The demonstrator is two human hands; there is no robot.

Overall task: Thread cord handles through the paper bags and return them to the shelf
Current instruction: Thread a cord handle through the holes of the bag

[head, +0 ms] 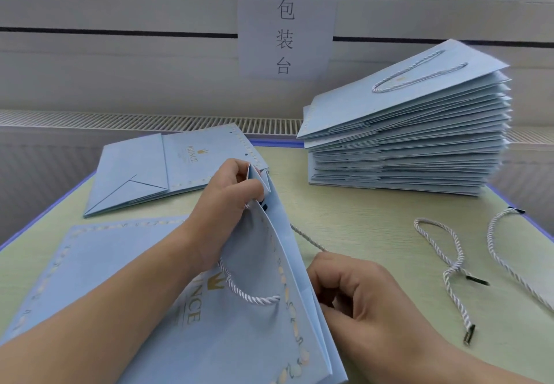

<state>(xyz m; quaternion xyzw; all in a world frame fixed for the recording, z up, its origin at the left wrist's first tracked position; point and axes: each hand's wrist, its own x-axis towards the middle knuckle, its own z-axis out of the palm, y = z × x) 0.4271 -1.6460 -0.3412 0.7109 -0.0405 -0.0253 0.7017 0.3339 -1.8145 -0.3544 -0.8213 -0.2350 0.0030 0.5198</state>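
Observation:
A light blue paper bag [126,287] with gold print lies flat in front of me. My left hand [227,203] pinches its raised top edge, lifting one panel. A white twisted cord handle [254,296] loops across that panel. My right hand [356,299] is curled at the bag's right edge, closed on a second cord [308,239] that runs from my fingers up behind the panel. Two loose cords [449,263] [506,260] with dark tips lie on the table to the right.
A tall stack of finished blue bags [404,143] stands at the back right, one with a cord handle on top. A small pile of flat bags [156,170] lies at the back left. A paper sign [284,33] hangs on the wall behind the table [359,218].

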